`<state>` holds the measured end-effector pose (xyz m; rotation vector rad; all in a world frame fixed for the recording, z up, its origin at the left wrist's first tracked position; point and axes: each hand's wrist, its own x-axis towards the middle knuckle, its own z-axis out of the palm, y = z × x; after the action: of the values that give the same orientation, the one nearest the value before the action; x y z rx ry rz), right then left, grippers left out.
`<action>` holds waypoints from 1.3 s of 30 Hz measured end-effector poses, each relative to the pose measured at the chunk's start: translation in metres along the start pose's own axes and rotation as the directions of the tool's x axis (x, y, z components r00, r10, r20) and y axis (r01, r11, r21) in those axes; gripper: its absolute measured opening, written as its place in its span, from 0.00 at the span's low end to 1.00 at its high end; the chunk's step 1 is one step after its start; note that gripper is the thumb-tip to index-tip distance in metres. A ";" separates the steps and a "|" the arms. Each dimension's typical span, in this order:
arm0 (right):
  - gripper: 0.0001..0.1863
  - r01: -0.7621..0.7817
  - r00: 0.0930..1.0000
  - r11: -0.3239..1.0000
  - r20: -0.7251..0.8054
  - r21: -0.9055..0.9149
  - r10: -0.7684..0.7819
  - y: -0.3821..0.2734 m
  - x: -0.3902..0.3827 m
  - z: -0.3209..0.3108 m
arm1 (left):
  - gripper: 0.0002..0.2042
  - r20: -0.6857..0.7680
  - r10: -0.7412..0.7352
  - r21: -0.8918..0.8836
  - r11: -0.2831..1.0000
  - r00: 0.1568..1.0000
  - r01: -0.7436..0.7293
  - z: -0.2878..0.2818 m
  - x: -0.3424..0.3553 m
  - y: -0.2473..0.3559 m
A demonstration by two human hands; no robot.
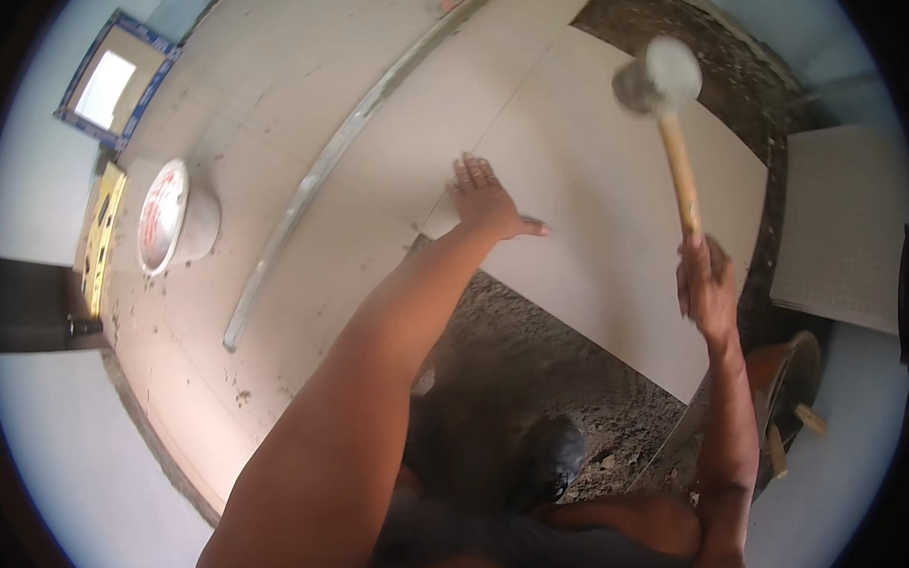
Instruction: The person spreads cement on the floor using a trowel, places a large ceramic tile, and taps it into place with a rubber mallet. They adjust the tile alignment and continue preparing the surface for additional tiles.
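Note:
My left hand [485,197] lies with fingers spread at the seam edge of a large pale floor tile [617,230], thumb pointing right. In my right hand [710,288] is a mallet [681,167], its wooden handle gripped near the lower end. The mallet's pale, thick head is raised over the tile's far right part, apart from the surface as far as I can tell. Along the tile's near edge runs a bed of loose grey-brown mortar or soil [518,331].
A long metal straightedge [323,169] lies across the laid tiles. On the left are a white bucket [198,225] on its side or tilted and a yellow spirit level [103,237]. Tiles [842,227] lean at right, above a bucket [767,370] with wooden handles. My dark shoe [561,453] is below.

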<state>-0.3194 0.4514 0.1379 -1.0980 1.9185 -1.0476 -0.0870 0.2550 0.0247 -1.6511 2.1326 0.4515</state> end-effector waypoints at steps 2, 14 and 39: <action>0.29 0.127 0.986 0.988 -0.124 0.087 -0.116 -0.028 0.023 -0.003 | 0.75 -0.004 0.040 0.011 0.999 0.999 -0.040 -0.004 0.013 0.007; 0.32 -0.021 0.989 0.999 -0.148 0.039 0.026 0.052 0.144 0.007 | 0.74 0.001 0.139 0.065 0.988 0.990 -0.138 -0.025 0.050 0.023; 0.30 -0.156 0.968 0.980 -0.180 0.123 0.177 0.035 0.160 -0.002 | 0.73 -0.008 0.125 0.053 0.991 0.992 -0.124 -0.017 0.059 0.021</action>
<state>-0.3993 0.3194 0.0817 -0.7848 2.0373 -1.1817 -0.1225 0.2021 0.0103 -1.5017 2.2450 0.4209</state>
